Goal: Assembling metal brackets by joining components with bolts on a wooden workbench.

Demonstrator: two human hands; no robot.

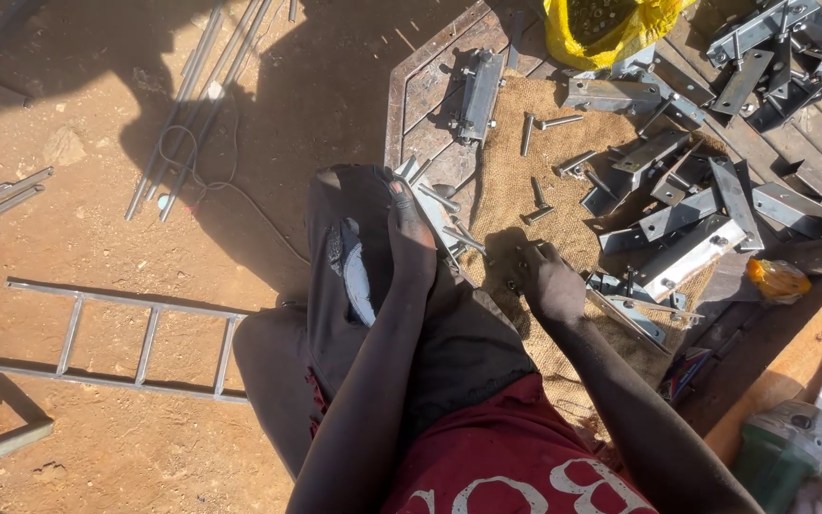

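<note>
My left hand rests at the edge of the metal work table, fingers closed around a grey metal bracket with bolts beside it. My right hand lies on the burlap sack, fingers curled over a small bolt or nut that I cannot make out clearly. Loose bolts are scattered on the burlap ahead of both hands. A heap of grey angle brackets lies just right of my right hand.
A yellow bag stands at the table's far edge, with more brackets to its right. A green angle grinder lies at lower right. On the dirt floor to the left are a ladder-like steel frame and several rods.
</note>
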